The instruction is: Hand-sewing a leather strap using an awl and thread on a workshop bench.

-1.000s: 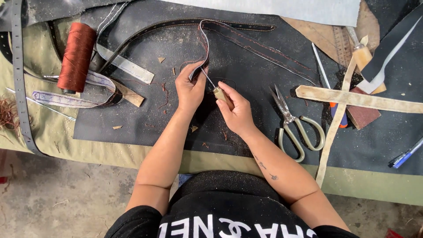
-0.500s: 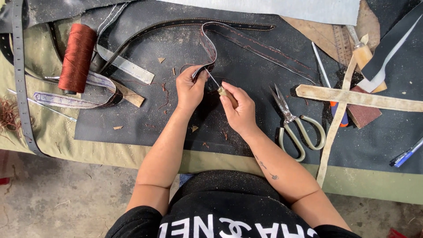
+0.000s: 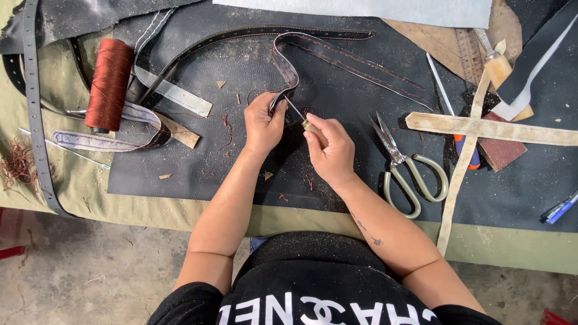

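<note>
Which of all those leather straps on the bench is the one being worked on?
The dark strap with red stitching: the left hand pinches its end while the right hand holds an awl against it. The others lie untouched.

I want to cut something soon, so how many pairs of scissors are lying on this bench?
1. The scissors lie on the dark mat just right of the right hand, blades pointing up-left. Others could be hidden under the leather scraps.
</note>
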